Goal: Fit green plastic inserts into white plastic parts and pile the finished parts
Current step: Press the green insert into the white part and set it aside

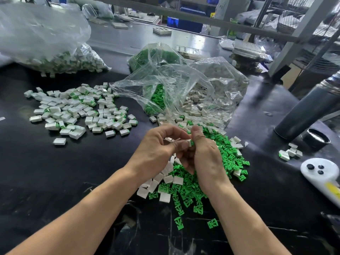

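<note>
- Head view: both hands meet at centre, above the loose pile on the black table (55, 181).
- Left hand (156, 153): fingers curled, thumb and forefinger pinching a white part (187, 141); more white pieces seem tucked in the palm, count unclear.
- Right hand (204, 159): thumb up and pressing on a green insert (192, 143) at the white part's end; other fingers curled under, what they hold cannot be told.
- Insert is touching the part, partly in; how deep cannot be told.
- Loose pile (193, 188) right under the hands: green inserts mixed with bare white parts, a few green strays nearer the camera.
- Finished pile (81, 109) to the left, well apart from the hands: white parts with green showing at the ends, spread flat.
- Open clear bag (184, 89) behind the hands, spilling green and white pieces toward the loose pile.
- Green bag (147, 56) further back, full of inserts.
- Big bag (46, 43) at far left, holding white-and-green pieces.
- Right side: dark flask (309, 109) lying tilted, its cap (316, 138) beside it, small cluster (290, 153) of parts near, white controller (323, 177) at the edge.
</note>
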`<action>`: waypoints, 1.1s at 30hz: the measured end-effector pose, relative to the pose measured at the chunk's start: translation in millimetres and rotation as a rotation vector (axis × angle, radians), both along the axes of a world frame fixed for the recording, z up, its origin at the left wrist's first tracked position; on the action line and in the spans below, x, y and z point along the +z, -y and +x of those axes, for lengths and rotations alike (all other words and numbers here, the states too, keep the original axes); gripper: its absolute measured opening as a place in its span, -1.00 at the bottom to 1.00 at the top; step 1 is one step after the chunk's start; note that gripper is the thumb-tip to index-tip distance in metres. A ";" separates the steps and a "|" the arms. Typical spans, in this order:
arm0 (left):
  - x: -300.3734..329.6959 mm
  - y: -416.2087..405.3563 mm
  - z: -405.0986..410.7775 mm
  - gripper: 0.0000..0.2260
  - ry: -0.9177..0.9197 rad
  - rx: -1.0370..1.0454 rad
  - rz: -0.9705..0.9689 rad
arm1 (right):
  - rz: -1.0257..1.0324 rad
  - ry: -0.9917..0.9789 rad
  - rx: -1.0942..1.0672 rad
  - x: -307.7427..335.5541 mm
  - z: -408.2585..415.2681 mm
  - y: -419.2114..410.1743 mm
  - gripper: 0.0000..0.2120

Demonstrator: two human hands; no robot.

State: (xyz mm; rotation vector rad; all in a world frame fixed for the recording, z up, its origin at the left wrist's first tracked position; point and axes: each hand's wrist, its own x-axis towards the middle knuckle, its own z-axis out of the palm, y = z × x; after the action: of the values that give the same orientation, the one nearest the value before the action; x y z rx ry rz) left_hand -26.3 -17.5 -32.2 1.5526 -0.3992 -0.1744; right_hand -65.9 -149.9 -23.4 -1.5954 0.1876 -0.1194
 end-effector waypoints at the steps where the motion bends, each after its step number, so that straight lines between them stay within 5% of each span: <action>1: 0.5 1.4 -1.3 -0.94 -0.013 -0.011 -0.011 | 0.018 -0.002 -0.008 0.6 0.3 -1.2 -0.37; 23: 1.4 3.7 -6.4 -0.91 0.021 0.021 0.030 | -0.117 0.134 -0.059 -12.1 8.8 -3.4 -0.50; 33: 3.6 3.8 -9.0 -0.91 0.018 0.055 0.042 | -0.203 0.143 -0.160 -18.1 12.7 -6.4 -0.39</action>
State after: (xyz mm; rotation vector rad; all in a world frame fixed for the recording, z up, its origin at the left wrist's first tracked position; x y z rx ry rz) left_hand -35.3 -21.3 -28.6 1.6056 -0.3683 -0.1272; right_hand -53.2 -143.5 -41.5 -1.7650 0.1963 -0.3853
